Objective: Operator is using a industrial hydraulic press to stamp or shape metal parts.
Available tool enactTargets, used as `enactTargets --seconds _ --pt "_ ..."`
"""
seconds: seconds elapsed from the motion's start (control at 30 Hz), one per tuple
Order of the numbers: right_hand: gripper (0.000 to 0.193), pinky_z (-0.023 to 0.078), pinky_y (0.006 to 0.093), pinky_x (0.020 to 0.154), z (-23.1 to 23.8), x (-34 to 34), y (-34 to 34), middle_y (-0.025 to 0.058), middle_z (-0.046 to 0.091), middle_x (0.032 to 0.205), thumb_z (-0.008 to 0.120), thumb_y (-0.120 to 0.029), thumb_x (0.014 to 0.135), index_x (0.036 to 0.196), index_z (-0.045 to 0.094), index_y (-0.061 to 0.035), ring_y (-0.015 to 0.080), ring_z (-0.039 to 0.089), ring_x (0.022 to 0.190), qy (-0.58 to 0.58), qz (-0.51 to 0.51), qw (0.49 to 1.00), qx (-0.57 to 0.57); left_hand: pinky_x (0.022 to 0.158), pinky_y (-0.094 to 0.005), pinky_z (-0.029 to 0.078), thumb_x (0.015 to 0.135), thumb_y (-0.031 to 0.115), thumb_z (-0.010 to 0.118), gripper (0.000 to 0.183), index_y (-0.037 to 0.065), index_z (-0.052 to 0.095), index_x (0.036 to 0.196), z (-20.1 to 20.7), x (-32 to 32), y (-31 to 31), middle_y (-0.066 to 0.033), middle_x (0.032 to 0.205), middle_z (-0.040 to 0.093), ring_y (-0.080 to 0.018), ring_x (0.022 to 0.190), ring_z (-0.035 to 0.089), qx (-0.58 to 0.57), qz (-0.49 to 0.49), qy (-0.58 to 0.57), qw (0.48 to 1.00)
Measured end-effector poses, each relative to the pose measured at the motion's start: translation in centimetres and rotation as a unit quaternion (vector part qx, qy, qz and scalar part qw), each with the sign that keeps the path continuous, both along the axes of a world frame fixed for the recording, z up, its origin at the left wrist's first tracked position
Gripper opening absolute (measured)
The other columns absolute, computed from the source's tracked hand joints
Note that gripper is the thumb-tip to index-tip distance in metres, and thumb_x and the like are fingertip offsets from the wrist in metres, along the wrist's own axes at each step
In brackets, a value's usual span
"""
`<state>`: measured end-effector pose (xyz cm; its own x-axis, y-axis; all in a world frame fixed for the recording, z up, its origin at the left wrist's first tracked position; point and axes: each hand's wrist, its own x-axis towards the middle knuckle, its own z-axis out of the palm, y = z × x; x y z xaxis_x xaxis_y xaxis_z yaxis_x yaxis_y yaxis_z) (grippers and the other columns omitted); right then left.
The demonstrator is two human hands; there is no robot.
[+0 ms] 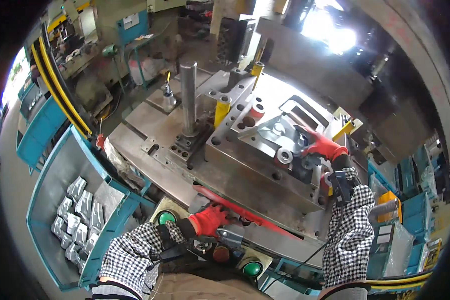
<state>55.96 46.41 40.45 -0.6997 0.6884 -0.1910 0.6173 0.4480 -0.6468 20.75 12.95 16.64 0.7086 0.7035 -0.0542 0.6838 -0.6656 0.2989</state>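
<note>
My right hand (323,146), in a red glove with dark fingertips, reaches over the steel die block (250,159). Its fingers close on the right end of a shiny sheet metal part (274,131) lying on the die. Lower down, by the front edge of the press bed, my left hand (209,220) wears the same kind of glove. Its fingers are curled at a small formed metal part (231,234), partly hidden by the hand. A long red strip (250,212) runs along the bed just beyond that hand.
Two green push buttons (166,217) flank the space in front of me. At left stands a blue-rimmed bin (39,200) with several formed metal parts (77,225). A steel guide post (189,97) rises from the bed. Blue containers (416,215) stand at right.
</note>
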Motion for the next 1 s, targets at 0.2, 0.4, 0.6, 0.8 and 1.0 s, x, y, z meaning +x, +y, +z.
enactTargets --seconds 0.2,0.4,0.6,0.8,1.0 --pt "0.069 0.036 0.0386 0.126 -5.5 1.0 2.7 0.0159 0.051 0.164 0.072 -0.019 0.102 0.164 0.046 -0.0063 0.0269 0.047 0.151 -0.005 -0.089 0.995 0.040 0.119 -0.0660 0.038 0.066 0.044 0.091 0.097 0.024 0.059 0.155 1.5 -0.3 0.1 -0.0194 0.153 0.054 -0.0465 0.145 0.045 0.018 0.009 -0.048 0.999" --pt "0.044 0.055 0.0393 0.098 -5.1 -2.9 -0.4 0.0181 0.073 0.128 0.073 -0.014 0.100 0.144 0.067 -0.0074 0.0274 0.072 0.115 0.040 -0.104 0.888 0.447 0.117 -0.0664 0.040 0.062 0.050 0.091 0.104 0.024 0.056 0.157 -1.1 0.4 1.5 -0.0160 0.150 0.054 -0.0436 0.141 0.049 0.031 -0.023 -0.078 0.996" --pt "0.059 0.055 0.0398 0.100 -4.5 -7.6 -21.0 0.0161 0.073 0.130 0.085 -0.022 0.090 0.144 0.066 -0.0080 0.0284 0.071 0.115 0.209 -0.025 0.975 0.066 0.118 -0.0601 0.042 0.059 0.053 0.092 0.107 0.018 0.058 0.153 -1.9 -1.2 0.5 -0.0177 0.151 0.054 -0.0428 0.142 0.050 0.019 0.005 -0.037 0.999" --pt "0.106 0.042 0.0449 0.123 -26.5 -1.7 -35.7 0.0218 0.055 0.161 0.094 -0.020 0.079 0.168 0.037 -0.0086 0.0365 0.053 0.148 0.090 -0.119 0.978 -0.142 0.120 -0.0589 0.042 0.062 0.052 0.092 0.106 0.012 0.057 0.154 -0.1 -0.2 1.9 -0.0199 0.156 0.053 -0.0433 0.145 0.049 0.017 -0.045 -0.025 0.999" --pt "0.111 0.041 0.0492 0.123 -32.0 -8.0 -37.7 0.0270 0.049 0.162 0.092 -0.017 0.080 0.170 0.028 -0.0024 0.0437 0.046 0.151 0.168 -0.205 0.964 0.003 0.122 -0.0583 0.039 0.063 0.053 0.093 0.116 0.009 0.048 0.160 -0.2 -2.3 0.6 -0.0213 0.159 0.050 -0.0433 0.146 0.048 -0.001 0.011 -0.075 0.997"
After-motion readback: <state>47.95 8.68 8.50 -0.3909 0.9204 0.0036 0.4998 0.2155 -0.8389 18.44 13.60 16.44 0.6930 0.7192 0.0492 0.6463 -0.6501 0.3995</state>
